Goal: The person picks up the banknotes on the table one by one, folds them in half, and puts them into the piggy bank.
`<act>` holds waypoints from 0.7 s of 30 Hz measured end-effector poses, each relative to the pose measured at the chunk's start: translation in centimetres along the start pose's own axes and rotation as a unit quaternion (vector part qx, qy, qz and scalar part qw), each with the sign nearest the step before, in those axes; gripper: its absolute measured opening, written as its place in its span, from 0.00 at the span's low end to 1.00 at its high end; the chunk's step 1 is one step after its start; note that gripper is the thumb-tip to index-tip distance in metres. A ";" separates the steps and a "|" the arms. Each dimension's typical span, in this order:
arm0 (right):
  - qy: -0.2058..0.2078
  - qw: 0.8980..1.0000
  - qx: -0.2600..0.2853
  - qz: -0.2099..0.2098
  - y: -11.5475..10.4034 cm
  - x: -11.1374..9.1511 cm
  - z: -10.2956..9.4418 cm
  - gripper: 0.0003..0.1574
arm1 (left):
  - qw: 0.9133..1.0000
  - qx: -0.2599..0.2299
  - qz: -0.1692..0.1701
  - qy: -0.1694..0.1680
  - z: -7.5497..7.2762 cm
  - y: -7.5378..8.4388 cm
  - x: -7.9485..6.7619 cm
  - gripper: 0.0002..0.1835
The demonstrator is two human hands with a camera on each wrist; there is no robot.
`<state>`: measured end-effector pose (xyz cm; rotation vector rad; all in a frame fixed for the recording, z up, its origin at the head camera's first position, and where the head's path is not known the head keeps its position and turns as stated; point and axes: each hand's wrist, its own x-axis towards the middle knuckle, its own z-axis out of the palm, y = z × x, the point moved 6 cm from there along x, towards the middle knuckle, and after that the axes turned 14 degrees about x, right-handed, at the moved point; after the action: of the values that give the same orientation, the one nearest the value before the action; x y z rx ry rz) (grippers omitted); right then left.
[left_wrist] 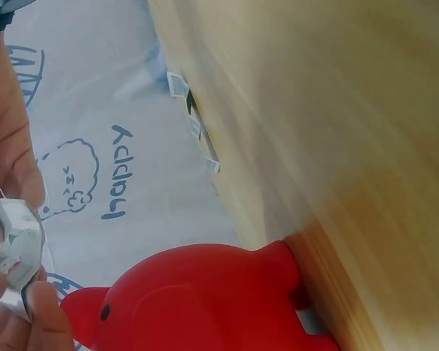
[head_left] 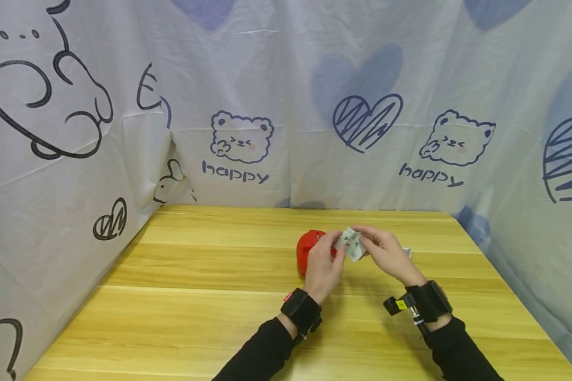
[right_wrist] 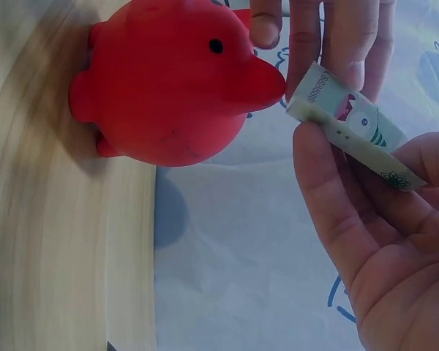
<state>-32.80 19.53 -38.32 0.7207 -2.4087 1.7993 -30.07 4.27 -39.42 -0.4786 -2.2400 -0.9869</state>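
While pinching one end of the folded paper note with the left hand, grips the opposite end between thumb and fingers of the right hand. Holds the note in the air above the table, just beside the red pig figure and close to the snout in the right wrist view.

To judge by the creases, seems partway through the handling of this one note: shows at least one fold, printed on both faces and set at an angle, apparently not yet pressed flat. Cannot count the folds for certain behind the fingers. Looks, then, to leave the flattening and the letting go undone.

Next outward, stands upright on the table behind the left hand: red, rounded, black-eyed. Cannot tell, from the overlap, about light contact with the left fingers. Shows only the outside, and so reveals nothing of any contents.

Beyond the right hand, notice several pale slips on the table, not held and so probably not yet dealt with, though too small to identify.

Wears a black wristband above each hand, then dark sleeves. Behind everything, meets a printed curtain.
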 end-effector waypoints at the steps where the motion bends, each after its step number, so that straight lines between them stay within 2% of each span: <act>1: -0.002 1.000 -0.004 -0.003 0.0 0.0 0.0 0.22 | 1.000 0.005 0.005 0.008 -0.1 0.0 0.0 0.13; 5: -0.008 1.000 -0.014 -0.014 -0.1 0.0 0.1 0.20 | 0.999 0.011 0.015 0.026 -0.4 0.1 0.0 0.09; 8: -0.011 1.000 -0.013 -0.015 -0.2 0.0 0.2 0.20 | 1.000 0.005 0.007 0.022 -0.4 0.0 0.0 0.08; 14: 0.005 1.000 -0.001 0.008 0.1 0.0 -0.1 0.20 | 1.000 -0.007 -0.009 0.010 -0.4 -0.1 0.0 0.06; 21: 0.029 0.999 0.009 0.024 0.3 0.0 -0.7 0.22 | 0.999 -0.021 -0.021 0.024 -0.6 -0.3 0.1 0.05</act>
<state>-33.09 20.23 -38.42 0.6077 -2.3962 1.8348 -30.06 3.66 -39.20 -0.4239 -2.1985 -1.0572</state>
